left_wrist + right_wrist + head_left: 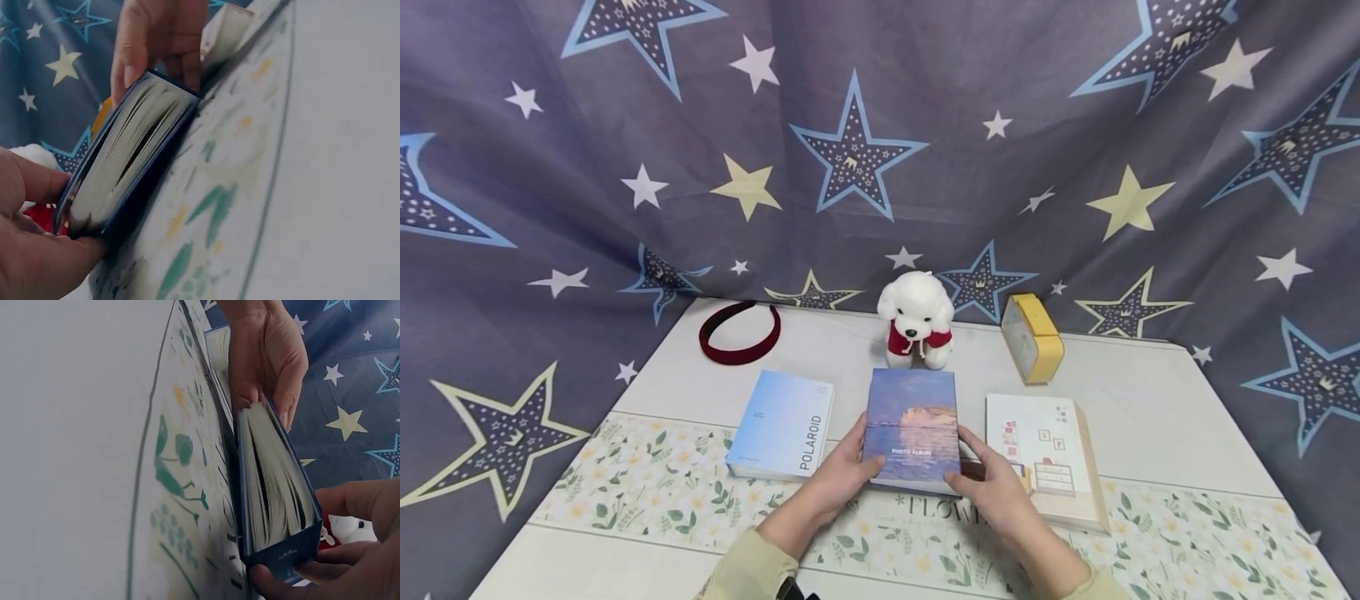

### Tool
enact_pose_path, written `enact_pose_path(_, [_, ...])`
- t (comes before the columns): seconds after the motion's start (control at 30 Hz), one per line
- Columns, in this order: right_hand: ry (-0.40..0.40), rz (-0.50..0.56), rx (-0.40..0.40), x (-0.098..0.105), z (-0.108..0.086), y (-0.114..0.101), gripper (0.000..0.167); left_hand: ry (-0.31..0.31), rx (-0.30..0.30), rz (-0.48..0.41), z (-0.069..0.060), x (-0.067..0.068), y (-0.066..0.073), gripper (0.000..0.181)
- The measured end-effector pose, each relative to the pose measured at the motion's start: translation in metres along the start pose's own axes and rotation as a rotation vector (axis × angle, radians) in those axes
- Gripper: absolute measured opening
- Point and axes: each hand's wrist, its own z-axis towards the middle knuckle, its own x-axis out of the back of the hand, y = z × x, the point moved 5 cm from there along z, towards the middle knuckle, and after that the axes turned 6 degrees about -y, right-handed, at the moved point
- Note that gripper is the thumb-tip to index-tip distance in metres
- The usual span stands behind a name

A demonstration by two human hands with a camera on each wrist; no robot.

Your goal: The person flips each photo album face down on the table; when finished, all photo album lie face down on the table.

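A blue photo album with a cliff-and-sea cover is held between both hands in the middle of the table. The left hand grips its left edge, thumb on the cover; the right hand grips its right edge the same way. In the left wrist view the album's page edges show between the left hand and the right hand. The right wrist view shows the page block, with the right hand at the near end and the left hand at the far end.
A light blue Polaroid album lies to the left and a white illustrated album to the right. Behind are a dark red headband, a white plush dog and a yellow-framed object. A star-patterned curtain hangs behind the table.
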Motion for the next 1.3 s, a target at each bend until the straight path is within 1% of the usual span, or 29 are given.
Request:
enact_pose_path(0.1, [0.009, -0.056, 0.008, -0.001, -0.002, 0.0, 0.074, 0.011, 0.017, 0.075, -0.002, -0.002, -0.002, 0.081])
enact_pose_path(0.27, [0.021, -0.119, 0.033, -0.003, -0.003, -0.001, 0.073, 0.069, 0.071, 0.205, -0.005, -0.003, -0.004, 0.086])
enact_pose_path(0.33, [0.023, -0.137, 0.049, -0.003, -0.003, -0.002, 0.073, 0.085, 0.076, 0.253, -0.006, -0.003, -0.004, 0.086])
enact_pose_path(0.4, [0.025, -0.161, 0.066, -0.004, -0.004, -0.002, 0.073, 0.09, 0.068, 0.294, -0.007, -0.004, -0.003, 0.084])
enact_pose_path(0.43, [0.028, -0.183, 0.075, -0.004, -0.004, -0.003, 0.072, 0.092, 0.066, 0.33, -0.008, -0.004, -0.002, 0.083])
enact_pose_path(0.53, [0.034, -0.234, 0.091, -0.006, -0.005, -0.004, 0.071, 0.085, 0.06, 0.482, -0.01, -0.006, 0.0, 0.076])
enact_pose_path(0.63, [0.037, -0.275, 0.091, -0.007, -0.005, -0.004, 0.07, 0.078, 0.071, 0.617, -0.012, -0.007, 0.003, 0.069])
enact_pose_path(0.67, [0.036, -0.279, 0.09, -0.007, -0.005, -0.004, 0.069, 0.076, 0.073, 0.648, -0.012, -0.007, 0.004, 0.068])
enact_pose_path(0.73, [0.037, -0.287, 0.083, -0.008, -0.005, -0.004, 0.068, 0.083, 0.08, 0.676, -0.013, -0.007, 0.006, 0.068])
enact_pose_path(0.87, [0.028, -0.269, 0.074, -0.008, -0.007, -0.004, 0.065, 0.109, 0.1, 0.71, -0.014, -0.004, 0.009, 0.069])
enact_pose_path(1.0, [0.01, -0.216, 0.064, -0.009, -0.009, -0.006, 0.061, 0.127, 0.109, 0.717, -0.014, -0.001, 0.012, 0.07])
enact_pose_path(1.1, [0.006, -0.18, 0.059, -0.01, -0.009, -0.008, 0.059, 0.138, 0.101, 0.722, -0.015, 0.0, 0.013, 0.071])
enact_pose_path(1.2, [0.012, -0.174, 0.067, -0.01, -0.009, -0.009, 0.057, 0.151, 0.089, 0.738, -0.015, 0.0, 0.013, 0.07])
enact_pose_path(1.3, [0.02, -0.183, 0.095, -0.011, -0.009, -0.011, 0.055, 0.156, 0.065, 0.761, -0.016, -0.001, 0.014, 0.066])
